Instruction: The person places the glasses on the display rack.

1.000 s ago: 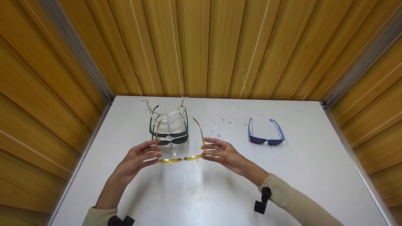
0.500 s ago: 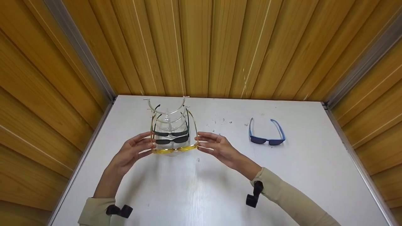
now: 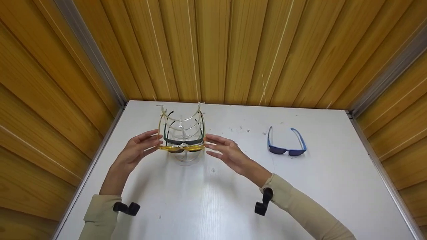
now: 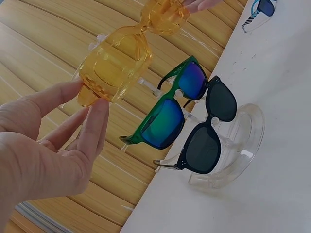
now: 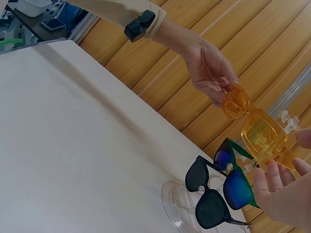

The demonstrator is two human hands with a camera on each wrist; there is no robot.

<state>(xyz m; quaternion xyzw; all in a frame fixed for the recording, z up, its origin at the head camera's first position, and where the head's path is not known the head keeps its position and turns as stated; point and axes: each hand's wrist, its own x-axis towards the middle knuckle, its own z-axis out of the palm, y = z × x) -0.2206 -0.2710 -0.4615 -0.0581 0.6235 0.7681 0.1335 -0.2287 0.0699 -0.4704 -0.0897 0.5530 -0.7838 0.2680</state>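
Yellow translucent glasses [image 3: 169, 148] are held level by both hands, with their temples reaching away toward the clear display stand [image 3: 187, 162]. At the left hinge, my left hand [image 3: 135, 150] pinches the frame between thumb and fingers. My right hand [image 3: 231, 154] grips the opposite hinge the same way. In the left wrist view the yellow glasses are higher than the green-framed mirrored sunglasses [image 4: 164, 125] and black sunglasses [image 4: 204, 146], which hang one above the other on the stand. The head view has the yellow frame overlapping the black pair.
Blue sunglasses [image 3: 287, 152] lie unfolded to the right on the white table [image 3: 300, 193]. Wood-look panels [image 3: 213, 50] enclose the table at the back and sides. In the right wrist view, a phone-like dark object [image 5: 52, 24] sits beyond the table.
Both hands have carried the yellow glasses away from the body and slightly left, from in front of the stand to over it. The blue sunglasses have stayed put.
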